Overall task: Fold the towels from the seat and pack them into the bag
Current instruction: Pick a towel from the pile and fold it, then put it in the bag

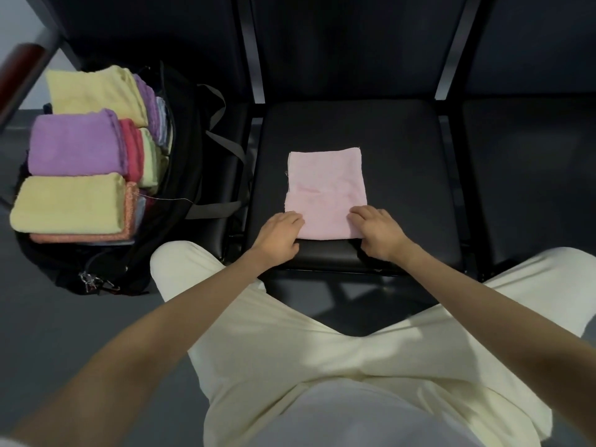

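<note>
A pale pink towel (325, 185) lies folded into a flat rectangle on the black seat (403, 150). My left hand (279, 235) grips its near left corner and my right hand (375, 232) grips its near right corner, fingers curled over the towel's near edge. To the left stands an open black bag (180, 130) on the floor, filled with folded towels: a yellow towel (93, 91) at the back, a purple towel (74, 143) in the middle, another yellow towel (67, 203) in front, with red, green and orange ones packed beside and under them.
More black seats continue to the right (529, 162) with dark backrests behind. The bag's grey straps (225, 146) hang over the seat's left side. A dark red handrail (19, 69) crosses the top left. My knees in pale trousers sit close to the seat's front edge.
</note>
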A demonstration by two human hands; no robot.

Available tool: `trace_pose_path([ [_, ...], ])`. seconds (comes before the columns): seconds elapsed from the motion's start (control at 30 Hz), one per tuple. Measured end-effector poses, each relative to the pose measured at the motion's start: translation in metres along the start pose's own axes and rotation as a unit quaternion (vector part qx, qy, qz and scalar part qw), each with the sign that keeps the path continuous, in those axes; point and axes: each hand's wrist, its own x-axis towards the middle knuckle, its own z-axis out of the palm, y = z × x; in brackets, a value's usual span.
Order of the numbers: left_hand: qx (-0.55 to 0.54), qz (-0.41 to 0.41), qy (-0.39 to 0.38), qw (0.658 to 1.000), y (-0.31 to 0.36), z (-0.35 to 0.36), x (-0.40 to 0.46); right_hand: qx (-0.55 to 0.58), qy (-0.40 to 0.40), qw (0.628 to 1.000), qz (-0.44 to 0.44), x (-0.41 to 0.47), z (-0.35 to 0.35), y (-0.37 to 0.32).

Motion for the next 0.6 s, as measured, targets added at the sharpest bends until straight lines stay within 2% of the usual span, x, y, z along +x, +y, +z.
trace_pose_path([
  [0.13, -0.022, -0.02, 0.038, 0.999, 0.003, 0.004, 0.003, 0.015, 0.054, 0.998, 0.001, 0.003, 0.006, 0.001],
  [0.3, -0.132, -0.082, 0.091, 0.984, 0.009, -0.004, -0.003, 0.135, 0.098, 0.986, 0.032, -0.01, -0.004, 0.001],
  [0.43, -0.235, -0.079, 0.097, 0.964, 0.012, -0.025, -0.021, 0.309, 0.118, 0.941, 0.078, -0.039, -0.021, -0.001],
  [0.6, -0.327, -0.104, 0.104, 0.934, 0.012, -0.048, -0.023, 0.423, 0.14, 0.886, 0.126, -0.045, -0.031, -0.006],
])
